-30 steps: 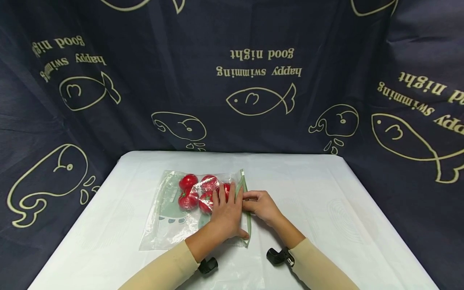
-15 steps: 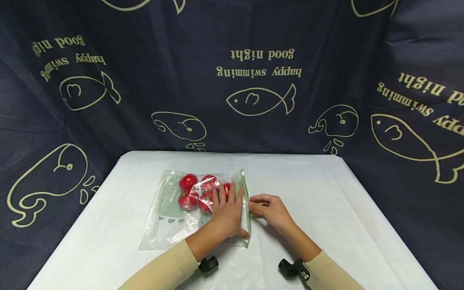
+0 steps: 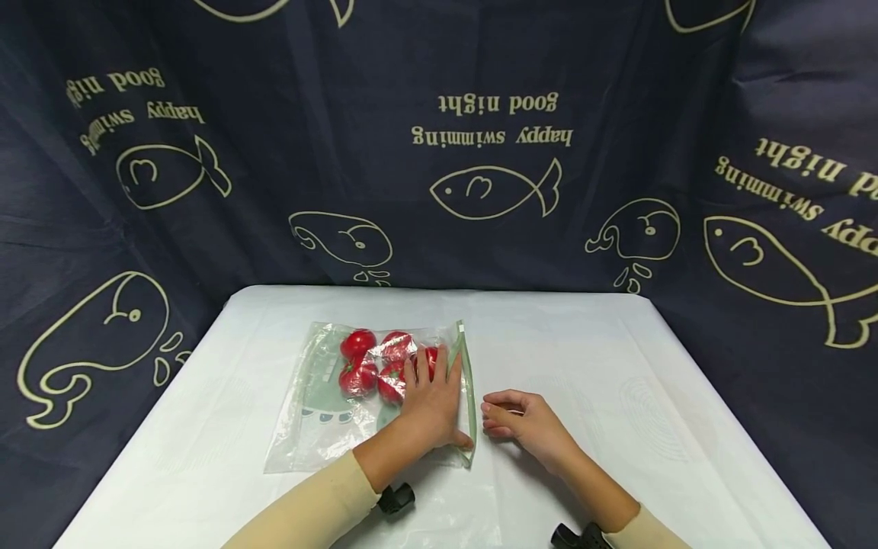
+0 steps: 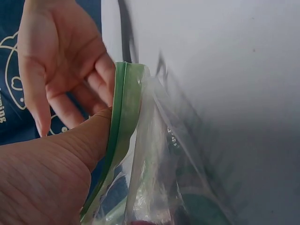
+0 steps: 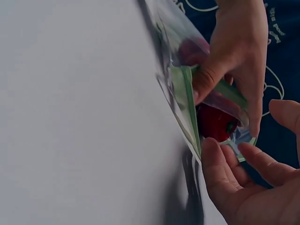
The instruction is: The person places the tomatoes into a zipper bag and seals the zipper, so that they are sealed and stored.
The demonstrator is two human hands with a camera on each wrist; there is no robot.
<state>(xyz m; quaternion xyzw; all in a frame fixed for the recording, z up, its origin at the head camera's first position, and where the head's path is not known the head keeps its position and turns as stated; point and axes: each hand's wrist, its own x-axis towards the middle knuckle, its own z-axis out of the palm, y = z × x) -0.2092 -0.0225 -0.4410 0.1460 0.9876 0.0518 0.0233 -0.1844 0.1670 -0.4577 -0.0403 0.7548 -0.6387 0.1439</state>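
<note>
A clear zip bag (image 3: 322,442) with a green strip along its mouth lies on the white table, its mouth toward the right. Several red tomatoes (image 3: 358,377) are inside; one tomato (image 5: 215,123) shows at the parted mouth in the right wrist view. My left hand (image 3: 430,408) rests on the bag by the mouth, fingers spread and straight over a tomato, thumb at the green strip (image 4: 120,103). Just right of the mouth, apart from the bag in the head view, my right hand (image 3: 531,423) has loosely bent fingers and holds nothing.
A white cloth covers the table (image 3: 583,335). Dark blue fabric (image 3: 384,91) with fish and whale drawings hangs behind and at both sides. A black wrist device (image 3: 396,499) sits below the left hand, and another black device (image 3: 576,536) is on the right forearm.
My right hand has let go of the bag's mouth and moved right and toward me. The left hand, the bag and the tomatoes have stayed in place.
</note>
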